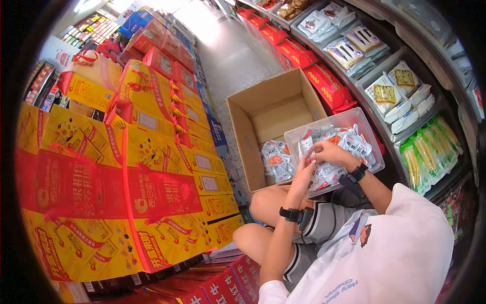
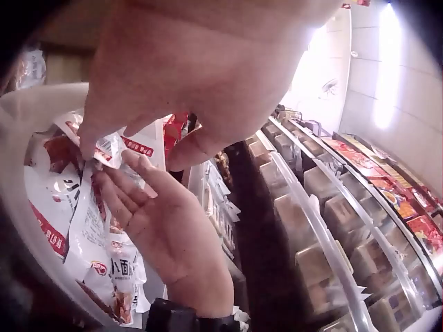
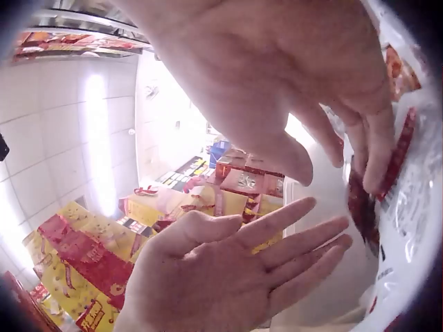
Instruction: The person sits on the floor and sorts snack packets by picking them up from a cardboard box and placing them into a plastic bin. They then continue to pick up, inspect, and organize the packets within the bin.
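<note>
A clear plastic bin (image 1: 374,133) in front of the person holds many small white snack packets (image 1: 349,147) with red and orange print. My left hand (image 1: 305,171) is over the bin's near left side. Its fingers look straight and spread in the right wrist view, with nothing in the palm. Over the packets, close beside it, is my right hand (image 1: 331,153). Its fingers (image 3: 377,149) reach down to the packets with the thumb apart from them. Left of the bin, an open cardboard box (image 1: 245,147) contains more of these packets (image 1: 276,161).
Stacked yellow and red gift boxes (image 1: 162,152) line the left side. Shelf bins with packaged food (image 1: 400,96) and green-wrapped packs (image 1: 430,152) stand on the right. Red boxes (image 1: 324,83) sit along the shelf base, beside the aisle floor (image 1: 235,55).
</note>
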